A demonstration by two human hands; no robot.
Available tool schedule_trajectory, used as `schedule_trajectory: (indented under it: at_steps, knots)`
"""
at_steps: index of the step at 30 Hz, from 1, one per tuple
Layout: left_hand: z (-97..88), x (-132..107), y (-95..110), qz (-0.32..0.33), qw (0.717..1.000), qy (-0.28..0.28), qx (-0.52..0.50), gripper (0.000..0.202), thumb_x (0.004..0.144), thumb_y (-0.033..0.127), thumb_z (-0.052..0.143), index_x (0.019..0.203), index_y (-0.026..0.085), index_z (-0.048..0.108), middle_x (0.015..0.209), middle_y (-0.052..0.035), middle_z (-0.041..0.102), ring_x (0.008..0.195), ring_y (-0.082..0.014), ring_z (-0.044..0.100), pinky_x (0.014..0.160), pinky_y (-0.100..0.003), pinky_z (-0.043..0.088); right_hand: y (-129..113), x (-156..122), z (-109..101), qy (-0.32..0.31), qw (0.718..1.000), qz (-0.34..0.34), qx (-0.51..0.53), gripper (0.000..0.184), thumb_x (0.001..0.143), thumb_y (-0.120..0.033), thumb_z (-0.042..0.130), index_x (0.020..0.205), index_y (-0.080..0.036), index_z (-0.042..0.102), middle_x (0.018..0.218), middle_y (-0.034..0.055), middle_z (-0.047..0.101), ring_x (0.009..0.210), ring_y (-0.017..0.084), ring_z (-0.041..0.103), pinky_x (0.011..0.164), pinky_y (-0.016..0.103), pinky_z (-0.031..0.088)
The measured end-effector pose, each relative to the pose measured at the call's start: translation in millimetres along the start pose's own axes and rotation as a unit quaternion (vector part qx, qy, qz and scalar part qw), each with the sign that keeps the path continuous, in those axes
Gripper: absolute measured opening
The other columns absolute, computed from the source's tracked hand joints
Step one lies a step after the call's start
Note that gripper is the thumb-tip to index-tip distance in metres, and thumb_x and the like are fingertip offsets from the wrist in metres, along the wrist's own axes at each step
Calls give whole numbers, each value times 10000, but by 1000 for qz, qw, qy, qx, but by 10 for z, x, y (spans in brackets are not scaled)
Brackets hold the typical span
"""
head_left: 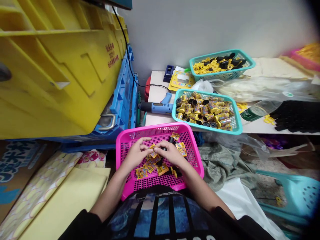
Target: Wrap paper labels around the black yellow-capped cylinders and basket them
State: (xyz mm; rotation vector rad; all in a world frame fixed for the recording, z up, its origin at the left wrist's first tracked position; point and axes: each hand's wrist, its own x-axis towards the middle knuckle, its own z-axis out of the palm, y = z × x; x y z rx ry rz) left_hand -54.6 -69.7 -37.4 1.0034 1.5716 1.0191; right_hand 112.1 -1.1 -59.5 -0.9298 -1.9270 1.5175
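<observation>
Over a pink plastic basket [160, 128], both hands meet around a small yellow printed label or sleeve [152, 151]. My left hand [137, 153] pinches its left side between thumb and fingertips. From the right, my right hand [172, 154] grips the same piece with thumb and forefinger. Whether a black tube sits inside it, I cannot tell. Below the hands, several flat yellow printed labels [141, 172] lie in the basket. Black cylinder parts [171, 140] are scattered among them, some partly hidden by my right hand and the labels.
On the white table, a teal basket [237, 121] holds several label-wrapped tubes. Behind it, another teal basket [192, 63] holds yellow and black parts. A blue heat gun [160, 107] lies left of these. Stacked yellow and blue crates [120, 96] rise on the left; a teal stool [300, 190] stands right.
</observation>
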Motion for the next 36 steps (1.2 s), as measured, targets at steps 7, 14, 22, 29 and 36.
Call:
schedule_trajectory:
  at_steps: [7,14,22,29,36]
  knots:
    - [50,-14,21,3,995,38,-95,330,658,299,736,939,175,613,703,21,677,683,-145,663,695,-279,519,-86,30,44,45,991,47,118,273,807,-431,582,661,-201,553,637,-20,525,634,140,505,605,265,414]
    - [-40,-2,-29,11,995,84,-54,269,677,419,739,773,167,730,732,-35,742,687,-179,673,705,-312,547,-84,-48,-189,64,949,79,297,354,705,-310,669,1034,-236,559,953,35,648,845,183,633,761,316,518]
    - [27,12,20,-21,995,41,-86,393,635,483,767,897,190,767,901,-68,777,794,-228,718,736,-366,586,-93,-25,-336,11,967,69,244,320,655,-388,765,919,-229,679,852,8,677,759,158,623,702,305,519]
    - [76,48,56,-42,990,39,-127,479,610,541,779,911,170,761,957,-87,771,829,-246,729,742,-387,607,-34,-16,-265,52,976,44,206,238,696,-323,724,896,-213,660,817,2,663,735,146,610,719,311,503]
    - [110,32,103,0,993,47,-109,524,503,389,877,972,195,745,942,-46,778,890,-234,721,829,-371,590,-10,-30,-26,127,980,38,146,275,719,-326,725,959,-201,677,837,35,668,749,156,609,739,327,487]
